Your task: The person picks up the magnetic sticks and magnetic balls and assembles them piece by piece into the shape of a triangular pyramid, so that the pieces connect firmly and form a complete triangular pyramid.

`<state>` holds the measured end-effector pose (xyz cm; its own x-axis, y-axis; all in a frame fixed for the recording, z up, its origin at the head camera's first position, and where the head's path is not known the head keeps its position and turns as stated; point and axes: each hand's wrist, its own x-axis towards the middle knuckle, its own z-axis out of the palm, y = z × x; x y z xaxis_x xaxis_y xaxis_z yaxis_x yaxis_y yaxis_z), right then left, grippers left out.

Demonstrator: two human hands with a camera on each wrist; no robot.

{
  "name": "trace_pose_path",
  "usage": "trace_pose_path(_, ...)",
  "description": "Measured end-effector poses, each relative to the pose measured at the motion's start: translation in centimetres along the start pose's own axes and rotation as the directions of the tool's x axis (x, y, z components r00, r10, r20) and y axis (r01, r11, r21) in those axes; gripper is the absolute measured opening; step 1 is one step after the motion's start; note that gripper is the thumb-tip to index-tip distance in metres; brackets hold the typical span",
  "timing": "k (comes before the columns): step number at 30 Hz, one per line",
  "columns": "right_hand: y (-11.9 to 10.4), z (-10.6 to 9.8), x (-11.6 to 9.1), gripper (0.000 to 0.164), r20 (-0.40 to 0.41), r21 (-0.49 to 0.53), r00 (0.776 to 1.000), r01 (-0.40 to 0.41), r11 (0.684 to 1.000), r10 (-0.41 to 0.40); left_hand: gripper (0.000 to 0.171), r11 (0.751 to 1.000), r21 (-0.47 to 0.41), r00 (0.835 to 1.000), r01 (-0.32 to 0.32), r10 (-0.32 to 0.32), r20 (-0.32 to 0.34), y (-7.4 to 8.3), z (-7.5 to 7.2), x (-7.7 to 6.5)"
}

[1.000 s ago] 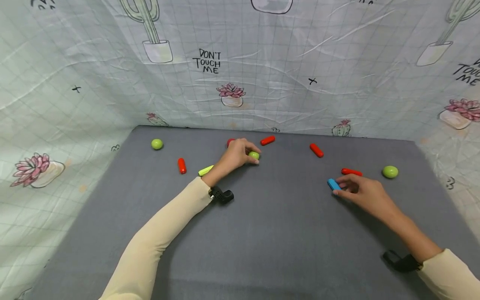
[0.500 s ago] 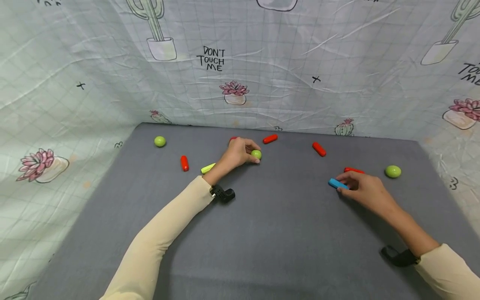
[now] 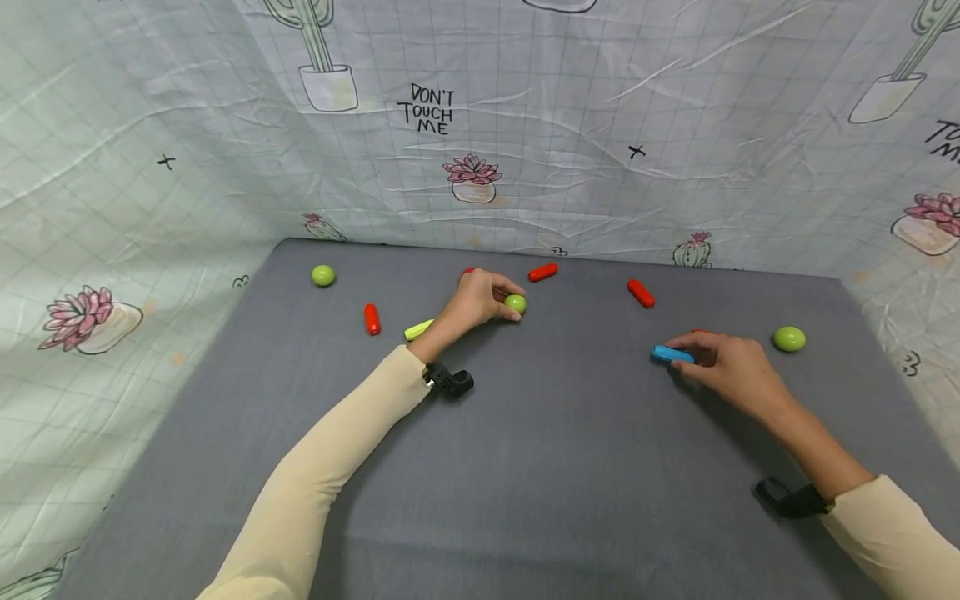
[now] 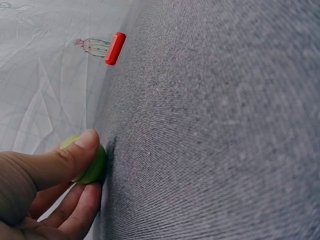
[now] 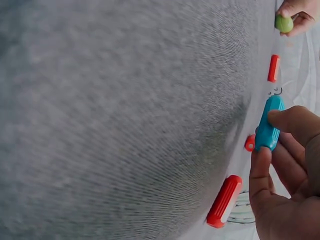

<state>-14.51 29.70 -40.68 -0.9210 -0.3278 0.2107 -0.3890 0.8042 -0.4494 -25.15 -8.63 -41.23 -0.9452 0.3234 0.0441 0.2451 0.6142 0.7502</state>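
Observation:
My left hand (image 3: 474, 302) pinches a small green ball (image 3: 515, 304) between thumb and fingers, at the back middle of the grey table. In the left wrist view the thumb covers part of the green ball (image 4: 95, 167), close to the cloth. On the right side, my right hand (image 3: 738, 373) holds a short blue ribbed stick (image 3: 670, 354) by thumb and fingertips. Seen from the right wrist, the blue stick (image 5: 268, 124) is above the surface. A red stick (image 3: 701, 332) behind the right hand is mostly hidden. A red thing (image 3: 468, 271) peeks out behind the left hand.
Red sticks lie at the left (image 3: 372, 319), back middle (image 3: 543, 272) and back right (image 3: 641, 293). A yellow-green stick (image 3: 418, 330) is beside the left wrist. More green balls rest far left (image 3: 323, 276) and far right (image 3: 789, 339). A printed curtain (image 3: 555, 192) borders the table.
The blue stick has turned in my right hand from slanted to nearly level, and the hand now hides more of the red stick behind it. My left hand keeps its hold, almost unmoved.

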Motion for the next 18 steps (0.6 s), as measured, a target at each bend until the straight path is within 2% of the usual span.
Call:
trace_pose_path(4,-0.1,-0.2,0.2,0.025,0.019,0.005,1.000,-0.023,1.000,0.023,0.037,1.000,0.005,1.000,-0.014,0.014,0.008,0.0,0.0,0.0)
trace_pose_path(13,-0.8,-0.1,0.8,0.026,0.025,0.037,0.999,-0.022,0.999,0.021,0.037,0.999,-0.020,0.998,-0.050,0.051,0.048,0.1,0.2,-0.3)
trace_pose_path(18,-1.4,0.4,1.2,0.027,0.019,0.048,1.000,-0.003,0.999,0.002,0.038,0.997,-0.041,0.997,-0.070,0.072,0.038,-0.4,0.1,-0.6)
